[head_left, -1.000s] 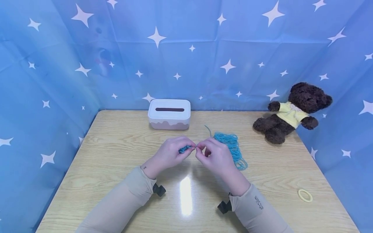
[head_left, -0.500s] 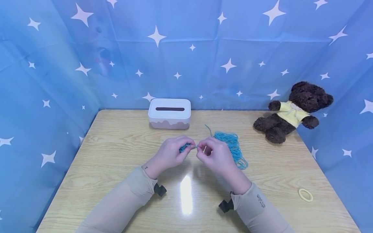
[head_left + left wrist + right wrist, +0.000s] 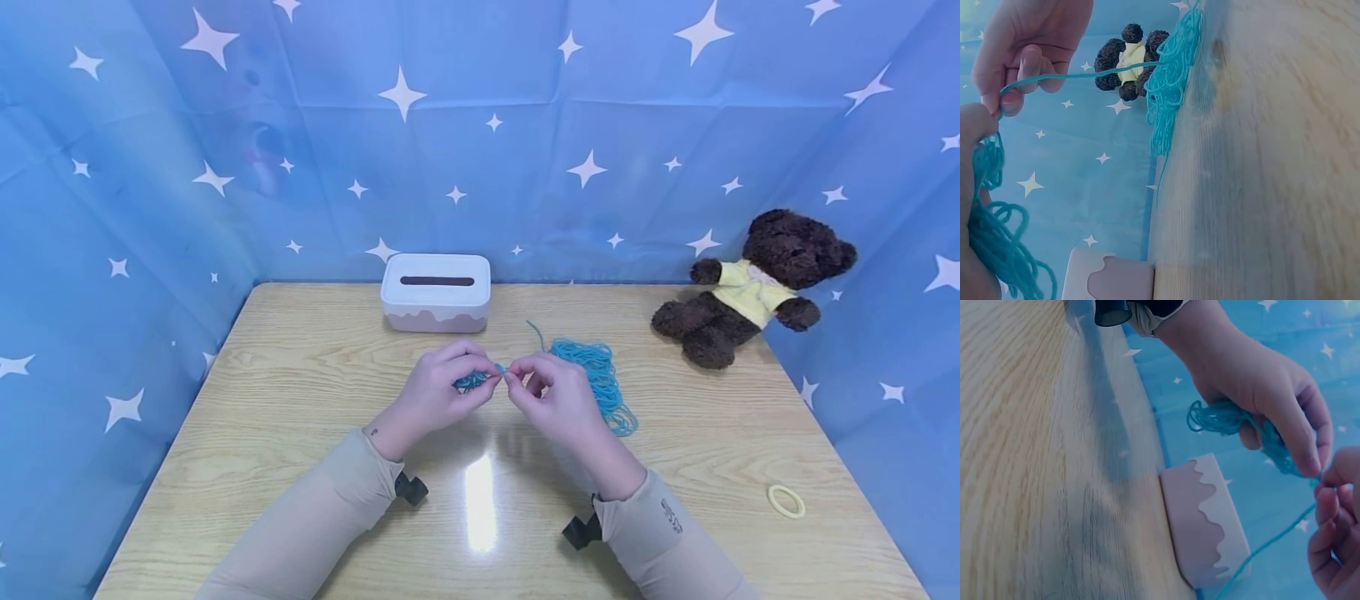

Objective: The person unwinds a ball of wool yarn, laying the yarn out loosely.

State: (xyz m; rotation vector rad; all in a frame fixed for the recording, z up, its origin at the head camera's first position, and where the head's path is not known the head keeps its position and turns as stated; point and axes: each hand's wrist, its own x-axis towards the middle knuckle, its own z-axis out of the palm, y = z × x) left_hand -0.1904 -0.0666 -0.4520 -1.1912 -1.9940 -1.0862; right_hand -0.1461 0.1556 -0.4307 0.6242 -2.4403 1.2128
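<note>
Your left hand (image 3: 441, 387) curls round a turquoise yarn bundle (image 3: 999, 245), likely keeping its loops together, while your right hand (image 3: 558, 402) pinches the strand (image 3: 1085, 75) leading to the yarn pile (image 3: 597, 379) on the counter (image 3: 247, 400) at that hand's three o'clock.

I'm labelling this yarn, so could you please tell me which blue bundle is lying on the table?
The spread-out bundle just beyond the right hand lies on the table; the other bundle is held in the left hand.

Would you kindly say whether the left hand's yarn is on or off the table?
Off: the left hand holds the yarn above the table.
</note>
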